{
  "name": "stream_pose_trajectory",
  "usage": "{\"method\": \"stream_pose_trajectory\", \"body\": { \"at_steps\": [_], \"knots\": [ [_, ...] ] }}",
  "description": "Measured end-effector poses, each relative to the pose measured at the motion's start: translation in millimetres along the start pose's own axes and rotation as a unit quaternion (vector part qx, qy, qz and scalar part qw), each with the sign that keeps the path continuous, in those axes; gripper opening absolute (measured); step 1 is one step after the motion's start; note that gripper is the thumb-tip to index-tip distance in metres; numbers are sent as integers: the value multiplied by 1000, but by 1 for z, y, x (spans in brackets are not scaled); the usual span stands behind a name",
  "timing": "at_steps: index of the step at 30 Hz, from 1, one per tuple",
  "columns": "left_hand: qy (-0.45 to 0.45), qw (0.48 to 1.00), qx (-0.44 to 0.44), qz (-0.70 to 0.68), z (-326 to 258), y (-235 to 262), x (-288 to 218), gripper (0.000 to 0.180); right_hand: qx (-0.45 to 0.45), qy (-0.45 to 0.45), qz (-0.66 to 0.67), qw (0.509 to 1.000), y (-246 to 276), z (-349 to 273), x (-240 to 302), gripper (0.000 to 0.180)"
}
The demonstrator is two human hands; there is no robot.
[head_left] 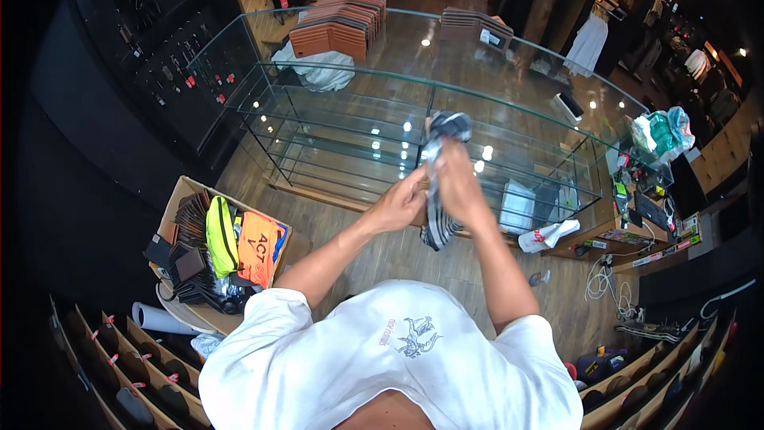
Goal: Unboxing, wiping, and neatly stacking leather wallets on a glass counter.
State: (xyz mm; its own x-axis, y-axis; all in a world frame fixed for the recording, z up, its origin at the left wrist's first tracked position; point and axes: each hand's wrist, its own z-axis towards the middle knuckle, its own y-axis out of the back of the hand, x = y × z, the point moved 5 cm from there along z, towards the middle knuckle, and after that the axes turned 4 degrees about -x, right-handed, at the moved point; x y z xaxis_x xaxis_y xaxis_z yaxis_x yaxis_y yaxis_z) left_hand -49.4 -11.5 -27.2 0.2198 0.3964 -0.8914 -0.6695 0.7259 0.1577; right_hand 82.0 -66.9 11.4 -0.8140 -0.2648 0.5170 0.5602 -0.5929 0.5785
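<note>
A black-and-white striped cloth (438, 233) is held up in front of me, over the near side of the glass display case (263, 70). My right hand (455, 183) is wrapped round its middle, blurred by motion. A bunched part of the fabric sticks out above that hand, and a striped end hangs below. My left hand (400, 204) is closed at the cloth's left edge, its fingertips pinching it. Blur hides the exact kind of the cloth.
Brown wallets or folders (338, 24) stand in rows on the glass top, beside a pale crumpled cloth (322, 70). At my left, an open cardboard box (179, 191) holds dark goods and bright pouches. Plastic bags (667, 134) and cables (606, 280) lie to the right.
</note>
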Motion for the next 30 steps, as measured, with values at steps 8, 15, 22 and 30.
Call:
{"method": "stream_pose_trajectory", "body": {
  "at_steps": [8,15,22,30],
  "knots": [
    [24,996,25,87,-10,9,31,39,215,-80,-49,972,-11,14,16,28],
    [-25,997,57,37,1,1,-1,48,-42,141,-72,986,16,42,16,18],
    [19,995,102,11,-5,-5,0,57,-100,-65,-9,993,13,49,-14,31],
    [111,985,132,21,-14,-8,4,67,-127,-161,7,979,12,42,-34,44]
  ]
}}
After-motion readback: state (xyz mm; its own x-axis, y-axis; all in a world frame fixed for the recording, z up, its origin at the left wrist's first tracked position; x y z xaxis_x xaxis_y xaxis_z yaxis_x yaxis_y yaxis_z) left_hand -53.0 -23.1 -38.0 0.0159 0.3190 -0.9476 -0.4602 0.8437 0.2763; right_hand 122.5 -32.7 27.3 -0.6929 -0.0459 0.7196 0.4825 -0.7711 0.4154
